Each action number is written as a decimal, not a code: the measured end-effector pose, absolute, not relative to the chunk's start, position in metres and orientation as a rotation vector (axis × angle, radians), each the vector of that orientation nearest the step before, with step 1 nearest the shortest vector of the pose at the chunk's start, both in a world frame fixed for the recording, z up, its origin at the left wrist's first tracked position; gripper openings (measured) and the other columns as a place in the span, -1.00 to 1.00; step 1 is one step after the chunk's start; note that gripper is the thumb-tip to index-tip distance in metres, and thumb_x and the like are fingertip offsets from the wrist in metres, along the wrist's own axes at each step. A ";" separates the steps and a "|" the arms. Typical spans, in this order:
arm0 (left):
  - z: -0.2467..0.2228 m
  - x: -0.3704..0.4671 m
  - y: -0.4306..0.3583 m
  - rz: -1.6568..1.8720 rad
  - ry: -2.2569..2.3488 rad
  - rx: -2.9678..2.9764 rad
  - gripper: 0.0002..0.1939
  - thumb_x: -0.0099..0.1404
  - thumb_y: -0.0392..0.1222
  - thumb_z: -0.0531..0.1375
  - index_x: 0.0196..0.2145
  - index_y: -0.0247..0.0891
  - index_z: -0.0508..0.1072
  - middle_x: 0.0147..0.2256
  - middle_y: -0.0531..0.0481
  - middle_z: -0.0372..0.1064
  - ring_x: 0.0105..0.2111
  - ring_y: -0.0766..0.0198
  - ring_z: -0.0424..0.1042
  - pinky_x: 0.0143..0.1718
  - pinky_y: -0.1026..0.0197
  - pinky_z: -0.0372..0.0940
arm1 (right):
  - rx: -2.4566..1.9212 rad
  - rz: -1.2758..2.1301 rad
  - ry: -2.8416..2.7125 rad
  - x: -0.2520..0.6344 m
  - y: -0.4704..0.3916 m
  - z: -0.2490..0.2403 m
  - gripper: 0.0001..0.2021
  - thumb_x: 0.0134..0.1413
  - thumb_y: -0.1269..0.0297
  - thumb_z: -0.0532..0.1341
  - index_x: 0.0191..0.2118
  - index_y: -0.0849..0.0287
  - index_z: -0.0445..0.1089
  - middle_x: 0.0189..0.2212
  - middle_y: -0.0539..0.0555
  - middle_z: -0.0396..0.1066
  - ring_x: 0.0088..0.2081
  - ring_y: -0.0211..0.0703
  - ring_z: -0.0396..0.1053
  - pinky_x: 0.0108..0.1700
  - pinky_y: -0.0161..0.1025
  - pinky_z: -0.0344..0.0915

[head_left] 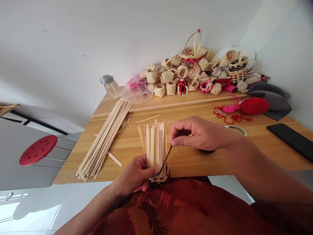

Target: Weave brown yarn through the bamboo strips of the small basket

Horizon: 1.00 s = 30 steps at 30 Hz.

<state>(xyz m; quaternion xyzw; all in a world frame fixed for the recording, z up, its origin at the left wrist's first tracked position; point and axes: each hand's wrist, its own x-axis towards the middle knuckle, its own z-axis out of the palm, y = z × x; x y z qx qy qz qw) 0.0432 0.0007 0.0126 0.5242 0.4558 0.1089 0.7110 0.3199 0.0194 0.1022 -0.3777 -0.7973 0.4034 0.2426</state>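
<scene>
A small unfinished basket (159, 179) with a dark-banded woven base and tall upright pale strips is held against the table's front edge. My left hand (140, 173) is closed round its left side, the thumb pressing on the front of the strips. From near that thumb a dark cord (166, 157) runs taut up to the right. My right hand (187, 132) pinches the cord's upper end between thumb and fingers, just right of the strip tops.
Long pale strips (105, 140) lie left on the wooden table (137, 163). Small woven baskets (167, 76) are heaped at the back beside a glass jar (112, 88). Red yarn (254, 106), a tape roll (241, 130) and a black phone (290, 140) lie right. A red stool (38, 150) stands left.
</scene>
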 end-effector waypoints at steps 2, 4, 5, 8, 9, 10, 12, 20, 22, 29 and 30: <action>0.014 0.045 0.001 0.228 1.012 1.163 -0.69 0.20 -0.02 0.38 -0.31 -0.29 0.42 -0.49 0.06 0.48 -0.78 0.53 0.19 -0.77 0.44 -0.13 | -1.014 1.042 -2.113 0.316 0.022 0.107 -0.82 0.22 0.20 0.29 -0.34 0.21 0.44 -0.48 -0.05 0.38 -0.45 -0.29 0.22 -0.38 -0.31 0.16; 0.016 0.047 0.001 0.228 1.011 1.160 -0.70 0.20 -0.03 0.37 -0.32 -0.30 0.43 -0.48 0.03 0.50 -0.78 0.54 0.17 -0.77 0.43 -0.14 | -1.007 0.966 -2.019 0.308 0.025 0.109 -0.79 0.18 0.16 0.32 -0.34 0.21 0.44 -0.49 -0.04 0.39 -0.47 -0.30 0.23 -0.40 -0.31 0.16; 0.017 0.048 0.000 0.233 1.016 1.157 -0.71 0.20 -0.03 0.37 -0.33 -0.30 0.43 -0.51 0.05 0.49 -0.78 0.53 0.17 -0.76 0.43 -0.14 | -1.000 0.922 -1.979 0.304 0.028 0.109 -0.78 0.17 0.16 0.34 -0.34 0.21 0.45 -0.49 -0.03 0.41 -0.46 -0.29 0.25 -0.40 -0.31 0.17; 0.019 0.050 0.001 0.228 1.022 1.147 -0.72 0.18 -0.05 0.38 -0.36 -0.29 0.42 -0.60 0.10 0.43 -0.80 0.52 0.15 -0.77 0.43 -0.13 | -0.972 0.771 -1.957 0.293 0.037 0.107 -0.78 0.13 0.17 0.38 -0.37 0.22 0.47 -0.48 0.00 0.46 -0.44 -0.28 0.31 -0.35 -0.30 0.18; 0.019 0.050 0.001 0.220 1.018 1.146 -0.72 0.17 -0.05 0.38 -0.37 -0.28 0.42 -0.61 0.11 0.42 -0.80 0.51 0.15 -0.77 0.43 -0.13 | -0.981 0.718 -1.977 0.290 0.040 0.106 -0.79 0.11 0.19 0.39 -0.39 0.23 0.47 -0.48 0.00 0.46 -0.44 -0.28 0.31 -0.35 -0.30 0.18; 0.019 0.049 0.001 0.214 1.011 1.144 -0.72 0.17 -0.05 0.39 -0.36 -0.28 0.43 -0.62 0.11 0.42 -0.80 0.50 0.16 -0.78 0.43 -0.13 | -1.003 0.666 -1.998 0.288 0.043 0.106 -0.80 0.10 0.22 0.40 -0.41 0.23 0.48 -0.50 -0.01 0.46 -0.45 -0.29 0.30 -0.35 -0.30 0.16; 0.018 0.048 0.002 0.216 0.992 1.134 -0.71 0.16 -0.04 0.40 -0.35 -0.28 0.44 -0.61 0.10 0.44 -0.80 0.50 0.16 -0.79 0.43 -0.11 | -1.067 0.582 -2.029 0.286 0.046 0.106 -0.81 0.07 0.26 0.42 -0.43 0.24 0.48 -0.53 -0.03 0.44 -0.49 -0.32 0.27 -0.36 -0.30 0.14; 0.012 0.037 0.004 0.221 1.020 1.108 -0.68 0.19 0.00 0.39 -0.33 -0.32 0.48 -0.63 0.10 0.41 -0.80 0.51 0.13 -0.78 0.42 -0.08 | -1.120 0.279 -2.032 0.296 0.026 0.107 -0.87 0.11 0.33 0.39 -0.42 0.19 0.49 -0.51 -0.05 0.47 -0.48 -0.31 0.32 -0.34 -0.28 0.18; 0.011 0.033 0.005 0.228 1.032 1.108 -0.69 0.20 0.00 0.39 -0.33 -0.32 0.49 -0.65 0.10 0.40 -0.79 0.49 0.16 -0.77 0.44 -0.03 | -1.142 0.203 -2.045 0.302 0.017 0.104 -0.89 0.15 0.34 0.36 -0.40 0.15 0.49 -0.47 -0.05 0.48 -0.43 -0.26 0.36 -0.30 -0.26 0.21; 0.009 0.028 0.007 0.256 1.029 1.071 -0.69 0.18 -0.01 0.40 -0.39 -0.35 0.53 -0.71 0.07 0.37 -0.78 0.45 0.22 -0.77 0.45 -0.04 | -1.094 -0.009 -2.122 0.324 -0.012 0.090 -0.91 0.24 0.28 0.31 -0.31 0.04 0.55 -0.30 0.04 0.53 -0.23 -0.09 0.45 -0.16 -0.18 0.30; 0.008 0.028 0.007 0.265 1.021 1.059 -0.69 0.17 -0.01 0.40 -0.40 -0.36 0.54 -0.70 0.06 0.38 -0.78 0.45 0.23 -0.77 0.45 -0.04 | -1.079 -0.004 -2.150 0.327 -0.013 0.090 -0.93 0.23 0.26 0.32 -0.30 0.04 0.56 -0.29 0.04 0.54 -0.22 -0.08 0.44 -0.14 -0.17 0.30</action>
